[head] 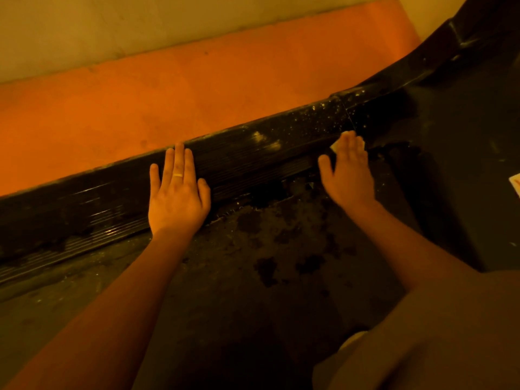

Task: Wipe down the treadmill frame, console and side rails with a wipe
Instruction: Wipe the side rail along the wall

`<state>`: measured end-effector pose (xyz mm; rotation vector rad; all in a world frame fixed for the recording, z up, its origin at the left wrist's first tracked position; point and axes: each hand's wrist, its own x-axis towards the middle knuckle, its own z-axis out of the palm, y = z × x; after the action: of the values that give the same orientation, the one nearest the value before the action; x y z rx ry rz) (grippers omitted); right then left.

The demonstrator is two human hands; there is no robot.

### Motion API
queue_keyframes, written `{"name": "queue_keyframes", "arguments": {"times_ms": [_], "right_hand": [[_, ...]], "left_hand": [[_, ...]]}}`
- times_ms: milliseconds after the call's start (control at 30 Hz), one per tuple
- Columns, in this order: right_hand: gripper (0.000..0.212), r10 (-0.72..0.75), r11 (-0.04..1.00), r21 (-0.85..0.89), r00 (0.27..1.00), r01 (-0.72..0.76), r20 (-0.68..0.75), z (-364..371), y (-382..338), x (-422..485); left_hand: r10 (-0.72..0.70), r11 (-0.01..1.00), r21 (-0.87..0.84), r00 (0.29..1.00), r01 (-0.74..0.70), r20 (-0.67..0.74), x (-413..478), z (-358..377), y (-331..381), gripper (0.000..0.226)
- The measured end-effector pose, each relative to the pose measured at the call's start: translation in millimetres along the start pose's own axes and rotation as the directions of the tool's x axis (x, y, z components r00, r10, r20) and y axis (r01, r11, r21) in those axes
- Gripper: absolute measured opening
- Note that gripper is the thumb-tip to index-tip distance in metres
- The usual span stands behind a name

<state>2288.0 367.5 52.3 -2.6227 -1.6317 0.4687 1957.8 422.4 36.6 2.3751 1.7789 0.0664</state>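
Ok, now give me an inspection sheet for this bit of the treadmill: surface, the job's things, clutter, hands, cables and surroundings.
Surface: side rail is black and ribbed, with pale specks and smears toward its far end; belt has dark blotches.
Job's things: wipe is pale, on the rail, mostly hidden under fingers.
Clutter: nothing seen.
Hands: left hand rests flat on the rail, fingers straight, with a ring on one finger; right hand presses the wipe with straight fingers.
Cables: nothing seen.
Surroundings: orange floor beyond the rail, pale wall behind it, black cover at the right.
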Motion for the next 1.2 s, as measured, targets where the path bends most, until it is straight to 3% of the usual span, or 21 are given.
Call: {"name": "queue_keyframes", "arguments": {"times_ms": [200,367,500,667,733,933,1033,1200], "right_hand": [[0.076,0.03,0.996,0.087,1.0,-0.031,0.004,4,-12,-7],[0.074,-0.242,0.969,0.056,0.969,0.239,0.052,16,-66,-56],[0.076,-0.507,0.862,0.089,0.854,0.499,0.117,34,-121,-79],[0.073,-0.613,0.787,0.03,0.777,0.616,0.142,40,-131,-71],[0.071,-0.609,0.79,0.012,0.782,0.613,0.133,38,-124,-66],[0.07,-0.362,0.932,-0.017,0.93,0.363,0.062,23,-81,-36],[0.073,-0.359,0.933,0.02,0.93,0.358,0.081,22,-90,-38],[0.073,-0.465,0.881,-0.035,0.879,0.471,0.109,26,-93,-42]], "left_hand": [[0.003,1.0,0.0,1.0,-0.003,0.0,0,1,-1,0.066],[0.004,1.0,-0.012,1.0,-0.004,-0.01,0,0,0,0.066],[0.001,1.0,-0.011,1.0,-0.002,-0.02,0,1,1,0.066],[0.005,1.0,-0.022,1.0,-0.005,-0.021,0,0,1,0.065],[0.003,1.0,-0.013,1.0,-0.003,-0.018,0,0,1,0.065],[0.0,1.0,-0.011,1.0,-0.001,-0.009,0,-1,1,0.066],[-0.002,1.0,-0.011,1.0,0.002,-0.011,0,0,2,0.066],[-0.011,1.0,-0.005,1.0,0.011,-0.004,1,1,1,0.067]]}}
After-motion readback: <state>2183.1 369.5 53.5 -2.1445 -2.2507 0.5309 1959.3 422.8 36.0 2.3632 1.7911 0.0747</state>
